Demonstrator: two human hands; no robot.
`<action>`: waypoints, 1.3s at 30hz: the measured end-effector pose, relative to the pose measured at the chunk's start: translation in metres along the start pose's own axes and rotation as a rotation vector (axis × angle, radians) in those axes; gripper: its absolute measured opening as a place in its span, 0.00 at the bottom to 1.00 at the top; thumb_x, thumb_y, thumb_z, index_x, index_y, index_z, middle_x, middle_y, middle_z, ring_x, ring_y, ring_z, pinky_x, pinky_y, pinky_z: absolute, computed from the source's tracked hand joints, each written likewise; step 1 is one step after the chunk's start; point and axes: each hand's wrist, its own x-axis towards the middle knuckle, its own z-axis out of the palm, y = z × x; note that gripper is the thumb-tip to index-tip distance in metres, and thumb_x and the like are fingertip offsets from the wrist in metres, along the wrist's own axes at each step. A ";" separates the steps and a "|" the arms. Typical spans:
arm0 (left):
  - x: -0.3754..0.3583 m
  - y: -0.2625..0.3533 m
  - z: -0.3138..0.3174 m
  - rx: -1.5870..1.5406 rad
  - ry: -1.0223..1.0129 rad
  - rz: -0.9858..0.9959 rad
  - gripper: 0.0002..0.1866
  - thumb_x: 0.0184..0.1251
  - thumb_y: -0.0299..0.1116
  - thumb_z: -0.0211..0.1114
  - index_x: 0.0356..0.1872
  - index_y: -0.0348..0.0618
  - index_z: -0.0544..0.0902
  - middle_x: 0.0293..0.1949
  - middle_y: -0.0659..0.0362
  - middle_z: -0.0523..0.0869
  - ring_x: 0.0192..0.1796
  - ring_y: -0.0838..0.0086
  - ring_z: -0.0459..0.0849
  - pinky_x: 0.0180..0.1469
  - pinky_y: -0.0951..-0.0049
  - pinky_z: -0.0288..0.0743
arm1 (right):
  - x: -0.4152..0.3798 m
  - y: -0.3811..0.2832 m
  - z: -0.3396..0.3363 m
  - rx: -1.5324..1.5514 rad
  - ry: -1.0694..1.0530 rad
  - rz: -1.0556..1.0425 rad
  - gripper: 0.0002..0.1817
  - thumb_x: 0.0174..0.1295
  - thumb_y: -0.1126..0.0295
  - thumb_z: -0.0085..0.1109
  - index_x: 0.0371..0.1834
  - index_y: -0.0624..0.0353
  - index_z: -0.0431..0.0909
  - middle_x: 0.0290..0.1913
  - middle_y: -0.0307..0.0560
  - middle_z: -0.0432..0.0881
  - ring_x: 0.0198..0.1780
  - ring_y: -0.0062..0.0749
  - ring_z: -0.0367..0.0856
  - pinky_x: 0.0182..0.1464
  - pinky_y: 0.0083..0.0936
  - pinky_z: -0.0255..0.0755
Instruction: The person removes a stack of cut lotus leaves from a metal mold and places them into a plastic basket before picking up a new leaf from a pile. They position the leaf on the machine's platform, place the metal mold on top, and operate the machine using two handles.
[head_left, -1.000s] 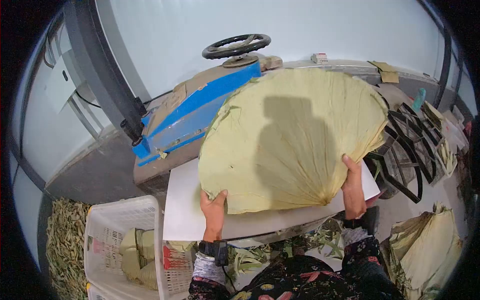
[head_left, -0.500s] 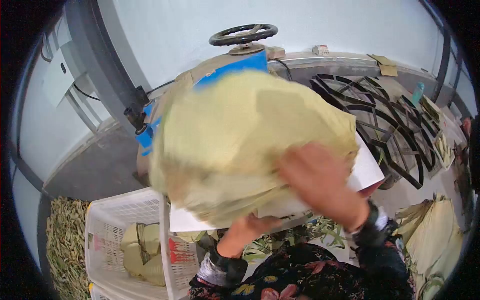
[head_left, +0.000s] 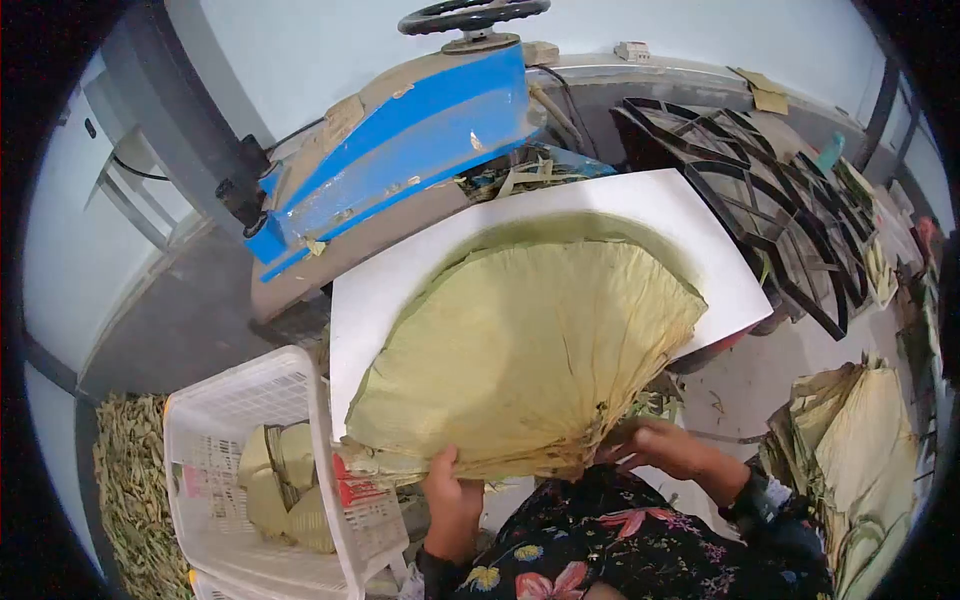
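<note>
A fan-shaped stack of dried leaves [head_left: 520, 340], pale yellow-green with a browned, ragged near edge, lies on a white board [head_left: 655, 200] in front of me. My left hand [head_left: 452, 500] grips the near edge, thumb on top and fingers underneath. At the lower right corner of the stack, my right hand [head_left: 665, 450] has its fingers loosely apart, touching or just beside the edge. Part of its fingertips is hidden by the leaves.
A white plastic basket [head_left: 325, 480] with cut leaf pieces [head_left: 290, 485] stands at left, beside heaped leaf scraps [head_left: 130, 490]. Behind the board is a blue machine [head_left: 400, 150] with a black handwheel [head_left: 475, 15]. Black metal frames [head_left: 770, 210] and more dried leaves [head_left: 865, 430] are at right.
The leaf stack has come down from a raised, blurred position to lie on the board. My right hand has moved from its top face to the lower right edge.
</note>
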 end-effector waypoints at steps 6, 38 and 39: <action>-0.018 0.037 -0.017 -0.295 0.052 -0.443 0.14 0.56 0.19 0.61 0.45 0.32 0.75 0.43 0.48 0.82 0.48 0.60 0.82 0.53 0.64 0.73 | 0.013 -0.041 0.024 0.709 0.487 -0.335 0.37 0.64 0.45 0.48 0.69 0.57 0.53 0.66 0.53 0.63 0.64 0.45 0.65 0.61 0.46 0.63; 0.116 0.054 0.029 -0.226 0.095 -0.021 0.18 0.57 0.21 0.63 0.50 0.36 0.75 0.38 0.61 0.82 0.35 0.79 0.77 0.37 0.77 0.73 | 0.030 -0.084 -0.178 0.423 0.383 -1.057 0.36 0.51 0.58 0.68 0.63 0.57 0.66 0.61 0.43 0.72 0.62 0.40 0.68 0.65 0.42 0.61; 0.113 0.050 0.029 -0.210 0.136 0.016 0.17 0.57 0.21 0.63 0.49 0.36 0.75 0.36 0.62 0.82 0.33 0.81 0.76 0.33 0.79 0.72 | 0.030 -0.081 -0.179 0.412 0.371 -1.071 0.36 0.51 0.58 0.68 0.63 0.57 0.66 0.61 0.43 0.72 0.62 0.40 0.68 0.65 0.42 0.61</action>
